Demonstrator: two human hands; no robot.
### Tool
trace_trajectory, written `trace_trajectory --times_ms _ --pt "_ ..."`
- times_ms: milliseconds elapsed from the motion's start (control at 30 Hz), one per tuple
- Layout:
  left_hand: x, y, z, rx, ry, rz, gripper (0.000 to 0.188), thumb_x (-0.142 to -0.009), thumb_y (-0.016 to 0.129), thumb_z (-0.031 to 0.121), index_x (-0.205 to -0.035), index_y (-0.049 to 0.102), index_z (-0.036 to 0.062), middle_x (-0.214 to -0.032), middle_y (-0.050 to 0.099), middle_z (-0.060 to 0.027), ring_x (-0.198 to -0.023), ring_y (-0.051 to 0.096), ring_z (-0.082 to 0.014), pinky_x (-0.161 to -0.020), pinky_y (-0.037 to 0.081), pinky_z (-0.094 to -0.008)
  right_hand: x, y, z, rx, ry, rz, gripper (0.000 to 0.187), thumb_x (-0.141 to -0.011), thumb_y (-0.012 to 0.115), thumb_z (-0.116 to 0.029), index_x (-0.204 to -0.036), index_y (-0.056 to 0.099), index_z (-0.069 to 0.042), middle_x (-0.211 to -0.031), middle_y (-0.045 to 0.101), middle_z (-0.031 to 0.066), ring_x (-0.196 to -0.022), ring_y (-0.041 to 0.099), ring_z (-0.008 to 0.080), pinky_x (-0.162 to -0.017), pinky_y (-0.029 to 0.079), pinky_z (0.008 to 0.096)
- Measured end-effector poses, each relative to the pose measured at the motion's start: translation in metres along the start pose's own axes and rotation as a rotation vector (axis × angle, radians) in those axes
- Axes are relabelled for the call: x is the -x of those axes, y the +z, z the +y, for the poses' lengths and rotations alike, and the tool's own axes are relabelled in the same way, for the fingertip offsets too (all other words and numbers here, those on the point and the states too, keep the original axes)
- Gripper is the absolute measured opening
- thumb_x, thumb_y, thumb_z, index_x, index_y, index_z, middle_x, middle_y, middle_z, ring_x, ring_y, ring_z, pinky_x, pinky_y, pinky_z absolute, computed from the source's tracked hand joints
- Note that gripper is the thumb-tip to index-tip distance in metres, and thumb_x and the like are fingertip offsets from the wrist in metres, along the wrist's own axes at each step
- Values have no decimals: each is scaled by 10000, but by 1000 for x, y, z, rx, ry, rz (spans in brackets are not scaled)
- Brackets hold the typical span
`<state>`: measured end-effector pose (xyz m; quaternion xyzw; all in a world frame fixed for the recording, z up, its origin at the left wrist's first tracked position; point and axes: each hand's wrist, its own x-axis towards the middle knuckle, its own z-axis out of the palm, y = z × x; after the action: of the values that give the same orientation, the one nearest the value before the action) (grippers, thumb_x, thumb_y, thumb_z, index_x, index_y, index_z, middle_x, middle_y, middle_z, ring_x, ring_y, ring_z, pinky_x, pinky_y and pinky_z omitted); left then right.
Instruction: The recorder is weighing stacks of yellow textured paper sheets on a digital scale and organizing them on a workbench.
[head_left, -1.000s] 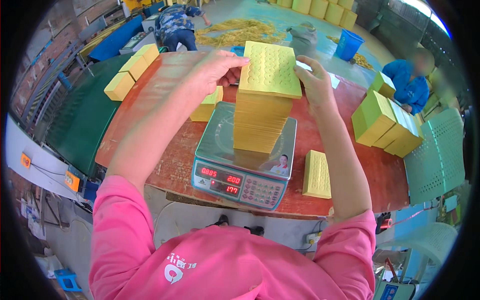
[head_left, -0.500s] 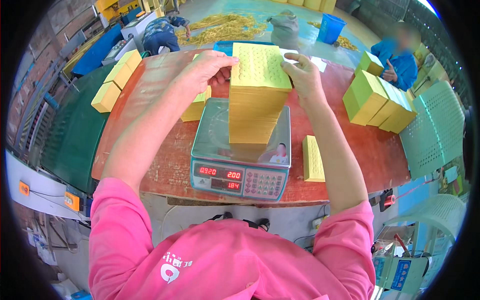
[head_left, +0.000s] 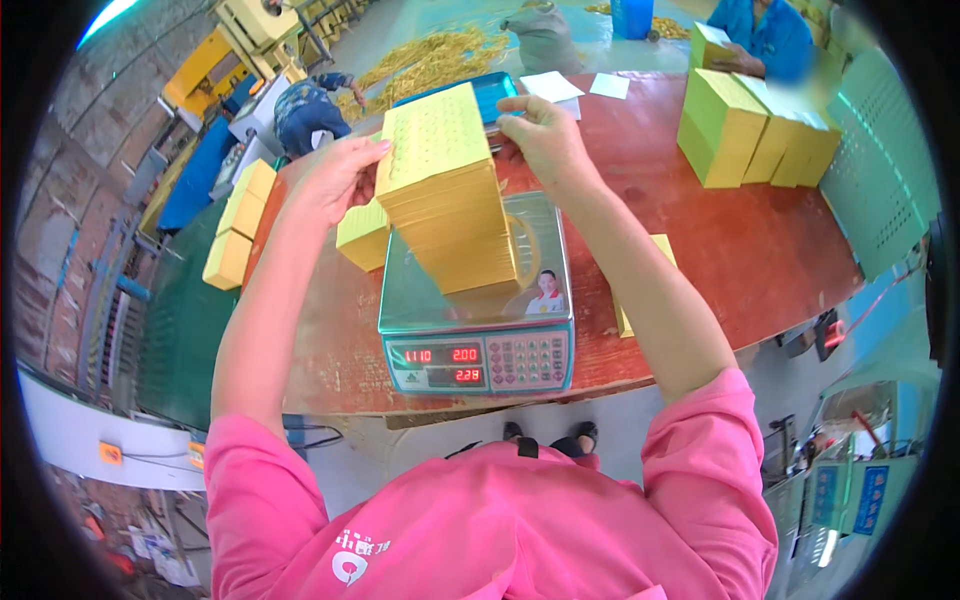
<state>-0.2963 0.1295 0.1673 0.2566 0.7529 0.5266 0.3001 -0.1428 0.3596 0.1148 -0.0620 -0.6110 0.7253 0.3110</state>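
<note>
A tall stack of yellow paper (head_left: 450, 215) stands on the glass-like plate of a digital scale (head_left: 475, 365), leaning to the left. Its top sheet carries rows of punched marks, and a sheet bows out from its lower right side. My left hand (head_left: 345, 175) grips the stack's upper left edge, thumb at the top and fingers against the side. Just off the upper right edge, my right hand (head_left: 545, 140) is open, with a gap between thumb and forefinger; its lower fingers are partly hidden. Red digits glow on the scale.
Yellow paper blocks lie left of the scale (head_left: 363, 235), under my right forearm (head_left: 625, 315), at the right (head_left: 725, 125) and on the green surface (head_left: 232, 258). White sheets (head_left: 610, 86) and a blue tray (head_left: 500, 92) are behind. A person in blue (head_left: 765, 40) sits far right; another bends far left.
The stack has gone from upright to leaning left, with my left hand at its edge. My right hand has come away from it. The scale's digits have changed, and the view has shifted.
</note>
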Motion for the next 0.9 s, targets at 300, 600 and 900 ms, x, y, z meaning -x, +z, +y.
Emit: trace_trajectory --times_ms 300,600,900 --pt "2 5 12 32 -66 28 185 -918 644 238 -978 609 67 -905 661 -13 -758 630 -84 -641 525 -247 32 -51 14 -163 134 29 266 -915 559 -49 -1164 585 40 -790 617 51 -642 603 114 -560 484 247" --pt "11 -1 11 -10 30 7 157 -913 644 213 -918 608 60 -899 632 -19 -826 593 -99 -765 481 -245 35 -37 8 -177 134 -116 255 -913 558 -71 -1141 607 33 -798 628 58 -650 616 123 -578 482 252" --pt "34 37 61 -342 498 304 219 -910 656 259 -761 586 114 -661 556 58 -575 504 -36 -518 365 -209 36 -14 -27 -58 -1 -111 351 -925 582 -137 -1225 558 44 -940 650 114 -683 617 143 -613 520 261"
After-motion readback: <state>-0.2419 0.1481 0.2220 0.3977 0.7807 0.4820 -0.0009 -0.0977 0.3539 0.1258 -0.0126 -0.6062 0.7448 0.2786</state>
